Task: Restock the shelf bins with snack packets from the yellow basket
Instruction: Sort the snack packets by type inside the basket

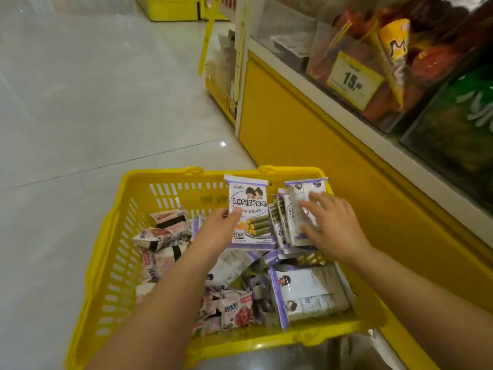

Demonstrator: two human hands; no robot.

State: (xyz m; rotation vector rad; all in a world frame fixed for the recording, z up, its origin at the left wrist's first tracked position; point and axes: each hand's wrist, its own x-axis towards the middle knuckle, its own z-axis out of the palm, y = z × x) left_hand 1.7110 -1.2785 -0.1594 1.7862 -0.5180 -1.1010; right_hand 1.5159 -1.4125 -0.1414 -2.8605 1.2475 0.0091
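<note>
While the purple snack packet (249, 209) stands upright over the far side of the yellow basket (117, 249), the left hand (217, 229) pinches its lower left edge, thumb on the front, fingers hidden behind. Right hand (333, 225): fingers spread, resting on a row of upright purple packets (282, 220) in the basket's far right corner. Pink packets (162, 231) lie loose at left. Clear shelf bins (354, 49) sit upper right, well apart

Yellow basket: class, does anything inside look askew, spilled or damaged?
Yes. The pink packets on its left side lie heaped, tilted and creased, unlike the purple packets standing in a row at the right hand. Nothing has spilled over the basket rim.
</note>
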